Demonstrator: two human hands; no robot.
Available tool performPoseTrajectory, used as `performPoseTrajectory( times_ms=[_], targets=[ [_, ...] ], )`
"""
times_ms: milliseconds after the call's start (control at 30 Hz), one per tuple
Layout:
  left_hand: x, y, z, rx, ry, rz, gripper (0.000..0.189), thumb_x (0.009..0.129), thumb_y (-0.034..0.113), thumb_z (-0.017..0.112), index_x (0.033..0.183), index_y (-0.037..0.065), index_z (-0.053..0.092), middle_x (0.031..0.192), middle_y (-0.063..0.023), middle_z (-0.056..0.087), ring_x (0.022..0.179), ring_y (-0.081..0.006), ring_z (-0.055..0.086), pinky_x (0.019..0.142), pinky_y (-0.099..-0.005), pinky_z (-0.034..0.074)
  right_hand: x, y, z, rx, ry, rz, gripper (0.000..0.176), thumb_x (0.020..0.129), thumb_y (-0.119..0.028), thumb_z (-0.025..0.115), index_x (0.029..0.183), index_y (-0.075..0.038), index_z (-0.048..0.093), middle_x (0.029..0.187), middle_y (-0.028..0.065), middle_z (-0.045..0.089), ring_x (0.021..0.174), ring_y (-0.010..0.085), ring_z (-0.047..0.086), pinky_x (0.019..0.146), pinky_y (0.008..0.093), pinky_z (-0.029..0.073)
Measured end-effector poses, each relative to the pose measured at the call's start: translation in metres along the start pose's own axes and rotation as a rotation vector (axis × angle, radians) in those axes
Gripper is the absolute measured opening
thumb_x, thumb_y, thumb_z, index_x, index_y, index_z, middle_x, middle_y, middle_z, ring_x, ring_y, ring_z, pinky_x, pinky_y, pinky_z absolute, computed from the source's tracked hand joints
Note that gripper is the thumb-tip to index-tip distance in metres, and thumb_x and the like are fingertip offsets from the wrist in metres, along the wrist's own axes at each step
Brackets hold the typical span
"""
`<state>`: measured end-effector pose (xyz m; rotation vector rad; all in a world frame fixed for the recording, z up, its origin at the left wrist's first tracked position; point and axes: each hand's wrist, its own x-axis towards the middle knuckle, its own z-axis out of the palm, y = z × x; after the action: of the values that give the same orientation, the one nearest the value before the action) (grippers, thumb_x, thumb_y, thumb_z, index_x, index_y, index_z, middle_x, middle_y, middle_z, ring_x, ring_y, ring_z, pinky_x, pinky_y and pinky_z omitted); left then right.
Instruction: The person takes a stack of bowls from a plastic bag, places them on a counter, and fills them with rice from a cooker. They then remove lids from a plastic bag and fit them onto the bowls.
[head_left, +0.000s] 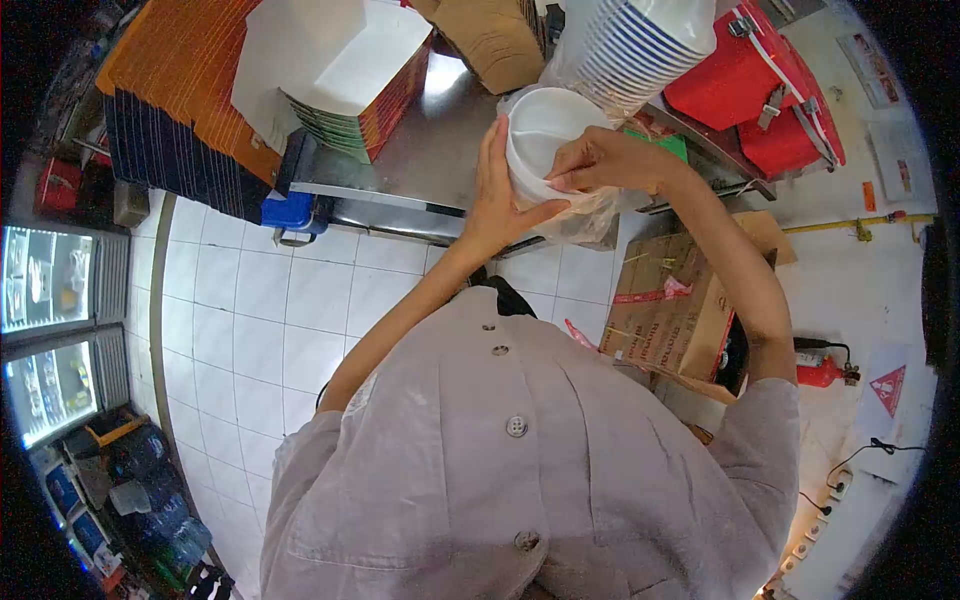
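A round white bowl [541, 130] with a divider-like ridge inside sits at the edge of the metal counter. Crinkled clear plastic wrap [575, 222] surrounds its lower side; whether more bowls are stacked beneath is hidden. My left hand [492, 200] curves around the bowl's left side, fingers up along the wall and thumb across the near side. At the near right rim, my right hand [608, 160] is closed in a pinch, fingertips on the bowl's edge.
Behind the bowl lean nested white cups with blue stripes [640, 50] in plastic. Paper food trays [360, 90] and flat orange-black cartons [180, 110] stand left on the metal counter [400, 185]. Red cool boxes [735, 70] are at right. An open cardboard box [665, 310] sits below.
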<state>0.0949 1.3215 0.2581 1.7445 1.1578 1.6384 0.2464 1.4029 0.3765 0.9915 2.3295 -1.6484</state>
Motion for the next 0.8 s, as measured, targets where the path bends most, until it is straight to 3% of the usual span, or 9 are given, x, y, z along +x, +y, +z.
performPoseTrajectory(
  times_ms=[233,333,433,533,633,733,767,800],
  targets=[
    [0.002,0.006,0.0,-0.027,0.042,-0.019,0.12,0.054,0.04,0.081,0.137,-0.001,0.005,0.134,-0.0247,0.019,0.124,-0.0411,0.024,0.101,-0.0481,0.025,0.0,-0.013,-0.002,0.004,-0.046,0.031,0.027,0.081,-0.025,0.063,0.09,0.0,0.067,0.067,0.0004,0.061,0.059,0.0065,0.047,0.053,0.0252,0.04],
    [0.006,0.015,0.006,0.045,0.107,-0.017,0.121,0.052,0.04,0.082,0.137,-0.001,0.006,0.133,-0.0256,0.021,0.121,-0.0416,0.027,0.099,-0.0496,0.025,-0.002,-0.02,0.003,-0.388,0.043,-0.085,0.027,0.084,-0.026,0.058,0.086,0.0,0.065,0.065,0.0053,0.059,0.059,0.0102,0.052,0.056,0.0285,0.043],
    [0.007,0.011,0.009,0.113,0.104,-0.02,0.123,0.05,0.042,0.082,0.136,-0.002,0.007,0.131,-0.0264,0.023,0.119,-0.0417,0.028,0.098,-0.0509,0.024,-0.01,-0.016,0.028,-0.699,0.323,-0.333,0.029,0.086,-0.026,0.053,0.081,0.0,0.062,0.065,0.0101,0.057,0.06,0.0165,0.058,0.058,0.0325,0.045],
    [0.003,0.005,0.014,0.165,0.12,-0.028,0.123,0.051,0.047,0.08,0.135,-0.005,0.007,0.13,-0.0277,0.024,0.119,-0.0417,0.028,0.098,-0.0511,0.023,-0.016,-0.02,0.04,-0.716,0.469,-0.333,0.025,0.087,-0.024,0.052,0.081,0.0,0.059,0.066,0.0114,0.058,0.062,0.0199,0.061,0.057,0.0337,0.046],
    [0.003,0.013,0.009,0.224,0.151,0.041,0.122,0.054,0.052,0.077,0.134,-0.008,0.007,0.13,-0.0285,0.024,0.119,-0.0419,0.028,0.098,-0.0515,0.022,-0.038,-0.078,0.028,-0.378,0.72,-0.168,0.021,0.087,-0.021,0.052,0.086,-0.001,0.056,0.067,0.0122,0.059,0.062,0.0182,0.061,0.056,0.0325,0.047],
    [0.002,0.008,0.013,0.223,0.108,-0.01,0.12,0.057,0.055,0.074,0.134,-0.008,0.008,0.13,-0.0293,0.024,0.119,-0.0421,0.028,0.098,-0.0514,0.023,-0.057,-0.109,0.018,-0.503,0.563,-0.126,0.006,0.084,-0.003,0.052,0.089,-0.001,0.054,0.07,0.0051,0.054,0.064,0.0097,0.056,0.056,0.0214,0.045],
    [0.003,0.004,0.014,0.193,0.12,0.041,0.119,0.057,0.055,0.074,0.134,-0.008,0.008,0.13,-0.0293,0.023,0.118,-0.0424,0.029,0.097,-0.0517,0.023,-0.055,-0.093,0.016,-0.402,0.485,-0.088,0.013,0.084,-0.011,0.057,0.091,0.0,0.055,0.075,0.0052,0.056,0.066,0.0096,0.056,0.059,0.0237,0.046],
    [0.003,0.003,0.015,0.174,0.121,0.047,0.118,0.057,0.055,0.074,0.134,-0.007,0.009,0.13,-0.029,0.023,0.118,-0.0424,0.029,0.097,-0.0515,0.024,-0.05,-0.075,0.018,-0.487,0.479,-0.194,0.017,0.083,-0.014,0.059,0.092,0.0,0.056,0.076,0.0054,0.057,0.068,0.0099,0.056,0.061,0.0247,0.046]
  ],
)
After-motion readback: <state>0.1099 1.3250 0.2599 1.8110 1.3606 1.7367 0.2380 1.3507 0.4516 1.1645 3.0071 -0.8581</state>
